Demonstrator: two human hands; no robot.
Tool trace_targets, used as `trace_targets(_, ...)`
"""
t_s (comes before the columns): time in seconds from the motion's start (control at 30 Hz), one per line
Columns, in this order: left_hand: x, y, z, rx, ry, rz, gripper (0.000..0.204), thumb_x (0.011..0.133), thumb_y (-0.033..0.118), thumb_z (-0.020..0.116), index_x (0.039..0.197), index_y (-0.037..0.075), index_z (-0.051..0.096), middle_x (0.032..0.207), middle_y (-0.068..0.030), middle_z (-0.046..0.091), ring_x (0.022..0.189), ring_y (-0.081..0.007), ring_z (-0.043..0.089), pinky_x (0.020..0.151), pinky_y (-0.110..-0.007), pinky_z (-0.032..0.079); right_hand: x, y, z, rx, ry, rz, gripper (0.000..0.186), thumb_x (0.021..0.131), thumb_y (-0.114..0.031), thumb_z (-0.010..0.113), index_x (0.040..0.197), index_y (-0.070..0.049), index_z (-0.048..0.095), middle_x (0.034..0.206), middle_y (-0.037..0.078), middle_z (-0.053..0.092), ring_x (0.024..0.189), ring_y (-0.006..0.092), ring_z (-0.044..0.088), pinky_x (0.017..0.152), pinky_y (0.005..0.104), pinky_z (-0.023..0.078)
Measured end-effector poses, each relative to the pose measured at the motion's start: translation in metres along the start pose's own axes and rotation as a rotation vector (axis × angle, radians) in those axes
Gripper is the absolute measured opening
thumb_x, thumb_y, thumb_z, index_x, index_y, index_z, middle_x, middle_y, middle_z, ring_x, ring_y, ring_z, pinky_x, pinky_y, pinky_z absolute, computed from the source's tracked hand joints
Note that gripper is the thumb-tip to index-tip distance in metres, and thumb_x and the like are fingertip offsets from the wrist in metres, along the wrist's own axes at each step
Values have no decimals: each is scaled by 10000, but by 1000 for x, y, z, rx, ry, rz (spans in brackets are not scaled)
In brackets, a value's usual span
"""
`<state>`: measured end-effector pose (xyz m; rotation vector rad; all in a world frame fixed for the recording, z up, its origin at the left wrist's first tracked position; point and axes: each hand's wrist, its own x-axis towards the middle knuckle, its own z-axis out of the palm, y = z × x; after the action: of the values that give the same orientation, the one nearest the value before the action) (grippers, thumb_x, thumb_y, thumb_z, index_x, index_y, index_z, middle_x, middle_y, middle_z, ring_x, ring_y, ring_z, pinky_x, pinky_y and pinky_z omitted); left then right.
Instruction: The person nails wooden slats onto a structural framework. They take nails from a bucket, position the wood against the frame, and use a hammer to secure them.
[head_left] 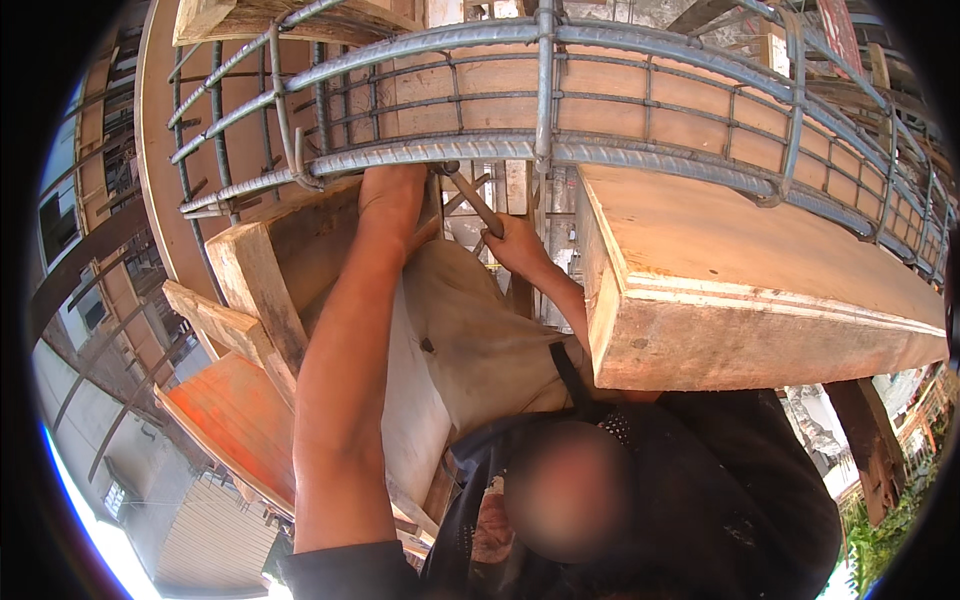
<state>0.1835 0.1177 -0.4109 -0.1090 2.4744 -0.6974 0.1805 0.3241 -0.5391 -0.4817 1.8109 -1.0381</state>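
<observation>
My right hand point(518, 246) is wrapped round the handle of a hammer point(476, 205). The hammer slants up and left, with its head just below the lower rebar of a steel cage point(420, 152). My left hand point(392, 205) reaches up against the end of a wooden formwork box point(318, 240), right under the same bar. Its fingers are hidden, so what they touch cannot be made out. Between my arms lie my tan trousers point(480, 330). To the right of my right forearm stands a plywood-topped formwork block point(760, 270).
The cage runs across the top, with a plywood panel point(690, 100) behind it. Timber pieces point(225, 325) and an orange-stained board point(235, 420) sit at the left. Gaps beside the boards show a lower level. Green plants point(885, 520) appear at lower right.
</observation>
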Motion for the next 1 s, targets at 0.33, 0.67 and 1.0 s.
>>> trace_targets(0.33, 9, -7, -17, -146, -167, -28, 467, 877, 156, 638, 1340, 98, 622, 1395, -98, 606, 1323, -274, 547, 1088, -419, 420, -1, 13, -5, 51, 26, -87, 287, 914, -256, 702, 952, 24, 649, 692, 180, 622, 627, 275, 595, 634, 411, 487)
trace_targets(0.67, 1, -4, -30, -83, -301, 21, 491, 930, 207, 602, 1414, 125, 578, 1437, -60, 579, 1332, -231, 535, 1037, -407, 438, -26, -15, -10, 469, 35, 72, 251, 977, -250, 686, 886, -76, 529, 617, -34, 480, 563, 72, 475, 479, 300, 401)
trace_targets(1.0, -3, -3, -9, -71, -161, 28, 271, 927, 158, 596, 1137, 141, 766, 1252, -33, 706, 1261, -215, 592, 1078, -401, 394, -43, -103, -51, 1309, 15, 577, 250, 1029, -381, 572, 1034, -173, 432, 741, 3, 467, 506, 101, 414, 446, 280, 384)
